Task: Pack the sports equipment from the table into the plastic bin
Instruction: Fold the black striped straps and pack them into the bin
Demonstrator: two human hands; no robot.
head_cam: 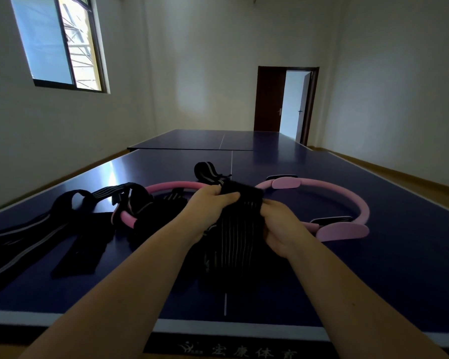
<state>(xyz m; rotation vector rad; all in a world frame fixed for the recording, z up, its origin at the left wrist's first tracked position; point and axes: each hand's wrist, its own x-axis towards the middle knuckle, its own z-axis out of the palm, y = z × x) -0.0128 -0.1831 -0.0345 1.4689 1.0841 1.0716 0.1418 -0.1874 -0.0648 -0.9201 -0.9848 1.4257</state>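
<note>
Both my hands hold a black striped elastic support band [237, 229] above the near half of the blue table-tennis table [399, 268]. My left hand [210, 203] grips its upper left edge, and my right hand [280, 226] grips its right side. A pink pilates ring [358, 203] with padded grips lies on the table to the right. A second pink ring [174, 186] lies behind my left hand, partly covered by black straps. More black striped straps [62, 224] sprawl across the table's left side. A rolled black band [208, 172] sits farther back. No plastic bin is in view.
The table's near edge [218, 330] runs across the bottom with a white line. A second table half [218, 139] stands beyond. A window [62, 42] is at upper left, an open doorway [293, 104] at the far right. Wood floor flanks the table.
</note>
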